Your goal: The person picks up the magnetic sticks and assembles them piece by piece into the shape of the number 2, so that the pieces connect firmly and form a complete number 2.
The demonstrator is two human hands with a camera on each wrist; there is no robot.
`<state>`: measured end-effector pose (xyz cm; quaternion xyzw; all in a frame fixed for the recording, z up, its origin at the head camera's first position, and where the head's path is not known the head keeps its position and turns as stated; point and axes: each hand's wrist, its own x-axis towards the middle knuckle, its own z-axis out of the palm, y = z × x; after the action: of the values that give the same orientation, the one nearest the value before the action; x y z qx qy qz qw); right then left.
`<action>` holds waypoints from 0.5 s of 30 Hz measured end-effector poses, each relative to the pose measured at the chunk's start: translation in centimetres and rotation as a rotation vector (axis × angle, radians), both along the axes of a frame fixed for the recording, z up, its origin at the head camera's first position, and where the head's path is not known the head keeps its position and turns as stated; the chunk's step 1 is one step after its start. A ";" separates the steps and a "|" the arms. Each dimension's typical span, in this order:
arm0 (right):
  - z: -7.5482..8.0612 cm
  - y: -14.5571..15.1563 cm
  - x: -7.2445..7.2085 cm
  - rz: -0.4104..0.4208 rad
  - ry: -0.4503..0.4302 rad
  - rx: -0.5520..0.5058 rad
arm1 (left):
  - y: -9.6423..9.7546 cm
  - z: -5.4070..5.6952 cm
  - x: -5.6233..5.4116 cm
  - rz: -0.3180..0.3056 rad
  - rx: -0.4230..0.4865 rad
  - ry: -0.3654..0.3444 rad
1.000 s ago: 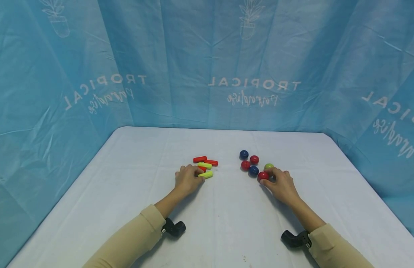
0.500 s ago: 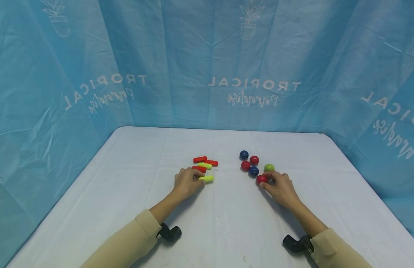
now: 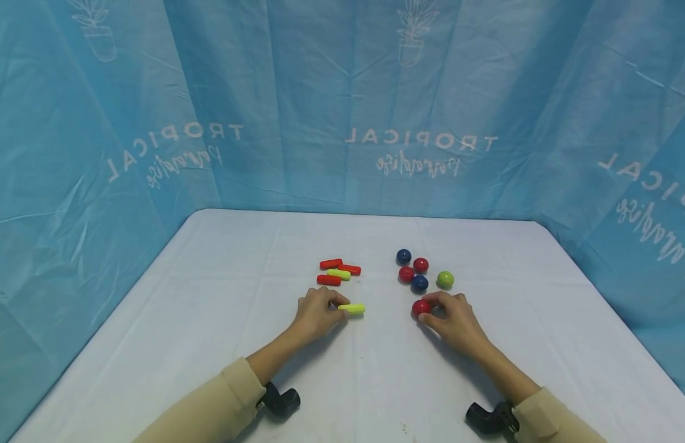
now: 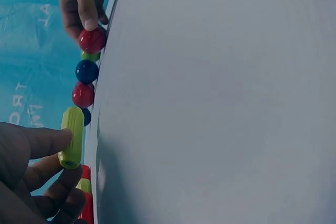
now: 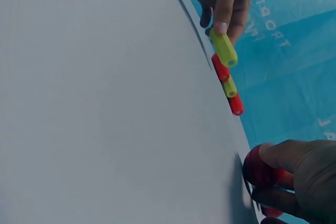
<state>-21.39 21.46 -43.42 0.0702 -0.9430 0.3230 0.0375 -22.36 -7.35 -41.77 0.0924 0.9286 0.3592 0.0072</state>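
Note:
My left hand [image 3: 319, 314] pinches a short yellow-green ribbed stick [image 4: 72, 137] between thumb and fingers, its free end pointing right. A red ball [image 3: 421, 308] sits between the thumb and fingers of my right hand [image 3: 455, 323]. Behind the left hand lie three red sticks, the nearest one [image 3: 328, 280] crosswise, and another yellow-green stick [image 3: 339, 274] among them. Beyond the right hand rest two dark blue balls, one [image 3: 419, 283] nearer than the other, two more red balls [image 3: 405, 274] and a green ball [image 3: 445, 279].
A white cloth covers the table [image 3: 253, 258]. Blue printed curtain [image 3: 342, 111] hangs along its back and both sides. Black wrist camera mounts [image 3: 281, 403] stick out below each sleeve, close over the tabletop.
The left hand has drawn the yellow-green stick out of the pile, toward me and right. The right hand has brought the red ball toward me and left, away from the green ball.

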 end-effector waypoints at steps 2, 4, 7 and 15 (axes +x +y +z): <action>0.0 -0.3 0.2 0.012 0.001 -0.008 | 0.2 0.0 0.2 -0.017 0.008 0.003; 0.0 -0.7 0.5 0.020 -0.006 -0.013 | 0.4 0.1 0.4 -0.034 0.013 0.011; 0.0 -1.2 0.8 0.037 -0.006 -0.018 | 0.6 0.1 0.6 -0.054 0.017 0.015; 0.1 -2.4 1.6 0.063 -0.007 -0.031 | 1.4 0.0 0.9 -0.080 0.026 -0.014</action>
<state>-19.80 19.05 -43.35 0.0982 -0.9353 0.3390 0.0251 -21.44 -5.96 -41.72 0.1269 0.9193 0.3715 0.0266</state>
